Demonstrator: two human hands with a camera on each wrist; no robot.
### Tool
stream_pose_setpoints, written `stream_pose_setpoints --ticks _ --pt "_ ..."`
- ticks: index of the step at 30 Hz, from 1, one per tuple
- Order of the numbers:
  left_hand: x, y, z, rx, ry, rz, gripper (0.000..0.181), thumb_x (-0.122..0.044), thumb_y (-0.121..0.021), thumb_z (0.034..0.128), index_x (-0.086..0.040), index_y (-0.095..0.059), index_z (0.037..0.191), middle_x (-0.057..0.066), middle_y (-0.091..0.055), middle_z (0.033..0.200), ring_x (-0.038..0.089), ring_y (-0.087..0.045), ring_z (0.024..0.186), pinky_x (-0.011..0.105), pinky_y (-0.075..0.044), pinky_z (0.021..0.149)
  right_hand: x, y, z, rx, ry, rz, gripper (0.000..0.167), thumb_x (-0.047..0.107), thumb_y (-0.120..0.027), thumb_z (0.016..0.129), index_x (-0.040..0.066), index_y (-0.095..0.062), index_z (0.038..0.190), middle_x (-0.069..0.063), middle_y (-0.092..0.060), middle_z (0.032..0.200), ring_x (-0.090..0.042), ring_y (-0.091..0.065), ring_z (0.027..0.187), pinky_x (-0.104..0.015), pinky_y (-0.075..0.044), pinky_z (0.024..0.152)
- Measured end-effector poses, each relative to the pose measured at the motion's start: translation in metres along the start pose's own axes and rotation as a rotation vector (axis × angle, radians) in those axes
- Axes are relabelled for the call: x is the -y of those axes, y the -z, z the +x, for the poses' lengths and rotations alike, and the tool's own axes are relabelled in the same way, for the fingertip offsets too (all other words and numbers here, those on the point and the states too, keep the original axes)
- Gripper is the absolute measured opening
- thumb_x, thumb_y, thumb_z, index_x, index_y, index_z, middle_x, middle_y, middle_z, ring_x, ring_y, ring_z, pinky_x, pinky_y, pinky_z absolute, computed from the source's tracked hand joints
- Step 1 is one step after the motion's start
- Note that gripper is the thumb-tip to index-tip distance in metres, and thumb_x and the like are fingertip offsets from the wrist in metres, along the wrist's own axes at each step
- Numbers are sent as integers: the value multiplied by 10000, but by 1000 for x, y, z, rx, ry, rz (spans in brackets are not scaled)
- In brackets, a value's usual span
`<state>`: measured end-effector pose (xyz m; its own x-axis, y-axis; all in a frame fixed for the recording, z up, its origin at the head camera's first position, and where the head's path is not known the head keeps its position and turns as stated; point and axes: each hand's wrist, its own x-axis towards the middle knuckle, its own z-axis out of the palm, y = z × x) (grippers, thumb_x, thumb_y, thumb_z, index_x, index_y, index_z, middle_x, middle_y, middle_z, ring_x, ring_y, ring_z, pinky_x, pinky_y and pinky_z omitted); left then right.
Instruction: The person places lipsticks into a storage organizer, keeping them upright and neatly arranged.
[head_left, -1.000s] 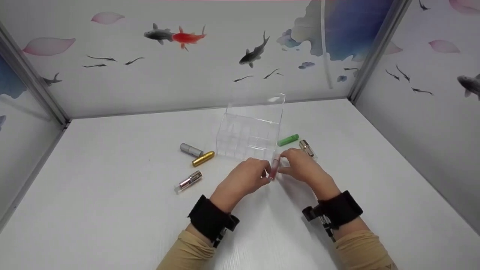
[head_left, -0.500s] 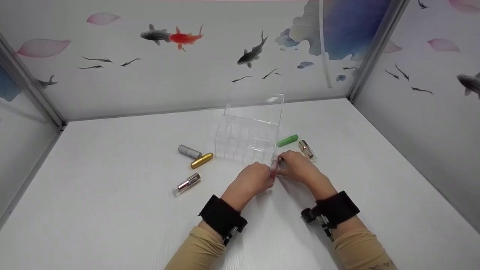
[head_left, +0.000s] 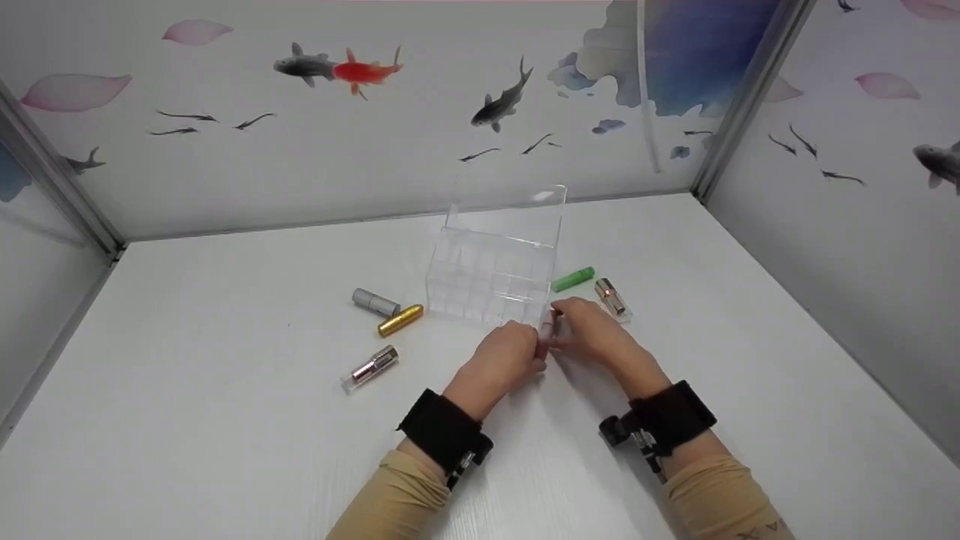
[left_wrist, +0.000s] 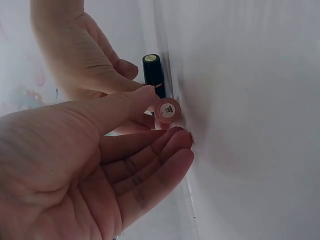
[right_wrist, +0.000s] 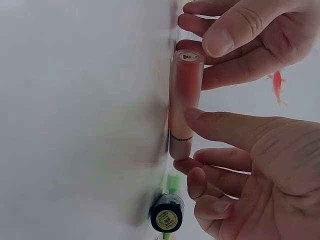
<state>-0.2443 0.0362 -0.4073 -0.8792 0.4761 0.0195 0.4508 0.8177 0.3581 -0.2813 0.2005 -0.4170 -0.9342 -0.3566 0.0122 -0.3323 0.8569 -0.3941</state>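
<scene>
Lip gloss (right_wrist: 185, 92): pink tube, near the front right corner of the box (head_left: 480, 301).
Left hand (head_left: 501, 354): I pinch its labelled end.
Right hand (head_left: 596, 330): I grip its other end, thumb on its side.
Box: clear, lid raised.
Left of box: silver tube (head_left: 376, 302), gold tube (head_left: 400, 321), rose-gold lipstick (head_left: 373, 366).
Right: green tube (head_left: 574, 279).

Clear box (head_left: 480, 274) blocking the fingers (left_wrist: 157, 182) ahead (lid (head_left: 559, 214) raised), green tube (head_left: 574, 279) beside it, room over far-left table (head_left: 172, 360).
</scene>
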Motion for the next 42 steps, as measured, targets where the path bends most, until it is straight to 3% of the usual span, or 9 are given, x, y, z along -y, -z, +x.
stream_pose_setpoints --ticks 6,11,17,21,26,34,39,42 --pt "2 -1 -1 11 -1 -28 95 -101 -753 848 -60 -700 779 86 -701 800 155 -486 657 288 -463 614 1 2 -3 19 51 -29 378 75 -761 824 -112 -631 1126 -225 -659 1012 -343 -616 971 -501 -510 941" --pt "3 7 -5 42 26 -87 115 -130 -709 910 -23 -689 875 84 -677 824 158 -488 689 268 -409 612 -2 11 -5 53 28 18 390 28 -735 837 -128 -629 1178 -239 -679 1019 -338 -631 958 -488 -522 920" --pt "10 25 -10 32 23 -119 248 -45 -721 887 -24 -702 1133 123 -711 1050 218 -634 956 331 -537 850 -6 28 -7 86 -53 146 245 25 -703 872 -24 -706 1112 -148 -704 968 -205 -606 829 -330 -515 744" --pt "18 38 -12 -34 -24 -171 278 20 -709 873 -49 -715 1143 125 -695 1053 251 -633 1018 368 -536 902 -7 38 -10 92 -34 230 186 60 -717 887 21 -734 1068 -111 -702 946 -144 -591 773 -263 -474 694" --pt "29 50 -15 -107 -72 -278 272 62 -673 883 -59 -732 1119 129 -691 1060 268 -649 1011 378 -545 901 -6 43 -11 67 21 272 160 82 -738 885 48 -745 1041 -89 -702 929 -133 -603 770 -280 -481 717" --pt "36 57 -15 -232 -106 -284 223 1 -699 897 -78 -712 1105 84 -702 1077 222 -671 1038 360 -553 921 0 48 -15 -5 38 400 226 84 -690 929 32 -686 1148 -151 -665 1186 -280 -705 1044 -293 -570 818" --pt "37 58 -14 -376 -97 -304 185 -34 -695 916 -97 -692 1090 71 -684 1099 202 -671 1057 328 -569 918 7 49 -14 -108 71 490 228 94 -681 942 39 -679 1163 -154 -710 1100 -194 -702 921 -313 -585 782" --pt "37 57 -13 -456 -94 -297 191 -33 -693 918 -101 -684 1097 67 -682 1112 195 -674 1069 313 -569 925 14 51 -12 -181 79 565 254 62 -663 949 15 -669 1198 -178 -719 1088 -119 -696 868 -258 -587 781"
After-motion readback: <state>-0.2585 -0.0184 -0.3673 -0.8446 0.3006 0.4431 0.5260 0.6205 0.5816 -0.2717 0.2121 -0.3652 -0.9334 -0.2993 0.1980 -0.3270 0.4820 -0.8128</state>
